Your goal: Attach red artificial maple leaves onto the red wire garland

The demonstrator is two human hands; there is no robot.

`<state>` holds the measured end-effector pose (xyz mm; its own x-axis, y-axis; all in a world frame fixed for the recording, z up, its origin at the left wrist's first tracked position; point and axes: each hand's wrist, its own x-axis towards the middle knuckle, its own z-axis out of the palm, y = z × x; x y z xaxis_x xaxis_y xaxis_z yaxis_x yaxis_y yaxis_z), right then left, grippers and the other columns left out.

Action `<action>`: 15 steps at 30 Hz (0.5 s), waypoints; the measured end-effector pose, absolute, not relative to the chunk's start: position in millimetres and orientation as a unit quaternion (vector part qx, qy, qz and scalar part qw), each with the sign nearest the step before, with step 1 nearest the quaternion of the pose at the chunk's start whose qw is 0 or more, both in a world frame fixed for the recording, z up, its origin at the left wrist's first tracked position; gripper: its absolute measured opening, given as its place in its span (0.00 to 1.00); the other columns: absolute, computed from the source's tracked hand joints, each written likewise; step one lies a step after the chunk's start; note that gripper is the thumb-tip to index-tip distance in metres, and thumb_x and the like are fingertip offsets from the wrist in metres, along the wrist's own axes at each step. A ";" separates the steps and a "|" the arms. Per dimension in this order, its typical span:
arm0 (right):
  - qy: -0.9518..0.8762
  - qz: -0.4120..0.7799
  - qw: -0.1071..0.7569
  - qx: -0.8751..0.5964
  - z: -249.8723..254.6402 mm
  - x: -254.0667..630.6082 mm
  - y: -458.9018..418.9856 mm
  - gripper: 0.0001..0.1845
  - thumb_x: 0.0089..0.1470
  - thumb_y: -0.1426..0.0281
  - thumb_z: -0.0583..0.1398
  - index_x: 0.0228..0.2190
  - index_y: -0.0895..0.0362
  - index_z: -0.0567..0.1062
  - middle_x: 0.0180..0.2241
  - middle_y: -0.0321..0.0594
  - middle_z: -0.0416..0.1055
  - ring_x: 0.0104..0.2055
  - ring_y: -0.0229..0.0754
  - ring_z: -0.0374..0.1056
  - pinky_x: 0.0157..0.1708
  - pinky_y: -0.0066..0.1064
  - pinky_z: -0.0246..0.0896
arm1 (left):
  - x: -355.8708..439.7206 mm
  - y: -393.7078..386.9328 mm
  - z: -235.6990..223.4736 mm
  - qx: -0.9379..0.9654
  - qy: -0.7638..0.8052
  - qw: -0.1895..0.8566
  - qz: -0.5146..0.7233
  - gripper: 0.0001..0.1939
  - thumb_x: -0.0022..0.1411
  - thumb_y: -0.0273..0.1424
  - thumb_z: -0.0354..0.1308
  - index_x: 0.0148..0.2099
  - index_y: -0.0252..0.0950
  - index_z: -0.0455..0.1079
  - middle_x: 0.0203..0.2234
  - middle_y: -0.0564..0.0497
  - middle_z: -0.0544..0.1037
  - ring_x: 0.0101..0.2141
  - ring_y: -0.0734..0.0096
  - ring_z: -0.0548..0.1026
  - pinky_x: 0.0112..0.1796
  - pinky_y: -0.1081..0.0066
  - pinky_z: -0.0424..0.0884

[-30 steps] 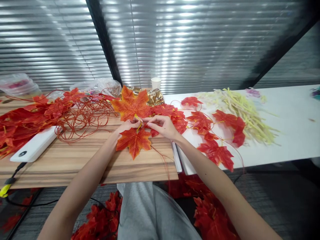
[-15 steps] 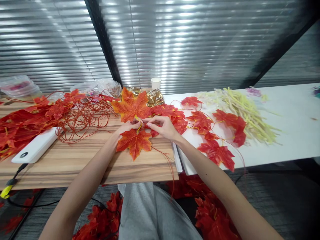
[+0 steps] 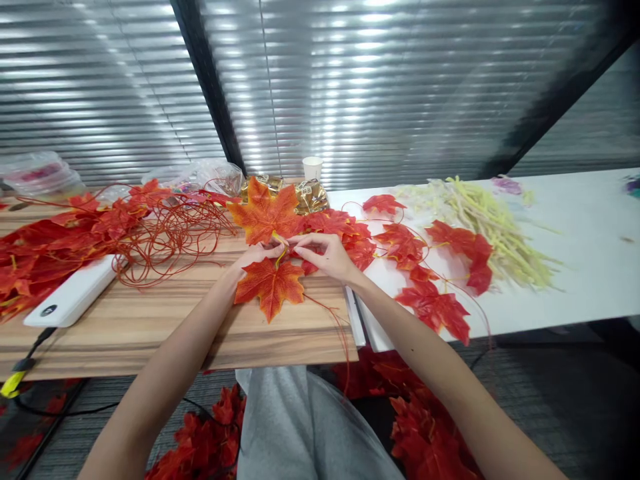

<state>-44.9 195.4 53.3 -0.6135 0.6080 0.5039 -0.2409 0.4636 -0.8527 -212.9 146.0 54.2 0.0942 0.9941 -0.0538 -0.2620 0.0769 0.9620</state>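
Observation:
Two artificial maple leaves with yellow stems meet at my fingers over the wooden board. The upper orange leaf (image 3: pixel 265 212) points away from me; the lower red-orange leaf (image 3: pixel 271 287) hangs toward me. My left hand (image 3: pixel 261 255) is closed, pinching the leaf stems between thumb and forefinger. Close against it, my right hand (image 3: pixel 325 255) is also pinched, its fingertips at the same stems. What lies between the right fingertips is too small to make out, perhaps thin red cord. A red cord (image 3: pixel 325 307) trails from beside the lower leaf over the board's front edge.
Left lie a heap of red leaves (image 3: pixel 45 247), tangled red cord (image 3: pixel 165 233) and a white power bank (image 3: pixel 73 293) with a cable. Strung leaves (image 3: pixel 435 307) and yellow strips (image 3: pixel 495 233) cover part of the white table (image 3: pixel 585 253). Behind stands a paper cup (image 3: pixel 313 168).
The upper leaf has shifted slightly right and down. Both hands stay nearly in place, pinched together at the stems.

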 end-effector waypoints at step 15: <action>-0.752 0.464 0.441 -0.155 38.8 -51.8 200.9 0.08 0.50 0.68 0.58 0.32 0.56 0.76 0.41 0.42 0.72 0.45 0.43 0.67 0.45 0.34 0.61 | -211.6 152.4 46.6 0.409 0.501 0.490 0.584 0.16 0.58 0.35 0.52 0.46 0.31 0.64 0.40 0.46 0.70 0.38 0.67 0.71 0.37 0.64 0.69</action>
